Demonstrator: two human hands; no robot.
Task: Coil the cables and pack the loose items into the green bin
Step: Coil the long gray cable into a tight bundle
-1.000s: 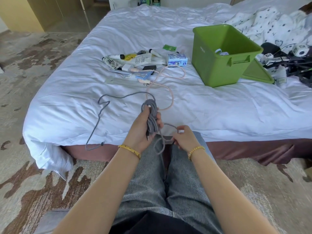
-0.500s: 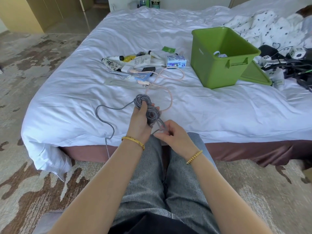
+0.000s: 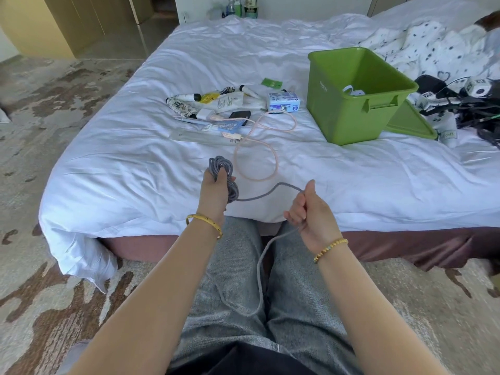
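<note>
Now, change: right hand (image 3: 311, 212) has moved out to the right, away from the left hand (image 3: 216, 193); half a second ago the two were nearly touching at the coil.
Slack: loose run that lay over the bed's left edge is gone from there; a tail now hangs below the right hand and loops across the lap.
Grey cable (image 3: 224, 174): mostly wound into a tight oval coil, braided look, upright in the left hand, just above the bed's near edge.
Left hand: fingers wrapped round the coil.
Right hand: fist curled round the free strand, thumb up; the strand arcs between the hands.
Pink cable (image 3: 259, 155): uncoiled, in open loops on the bed (image 3: 135, 163) beyond the coil.
Loose items (image 3: 224, 104): tubes, brush, small boxes, clustered mid-bed, left of the bin.
Bin (image 3: 349, 115): green, open, on the bed at right; some small things inside, lid (image 3: 408, 123) leaning beside it.
</note>
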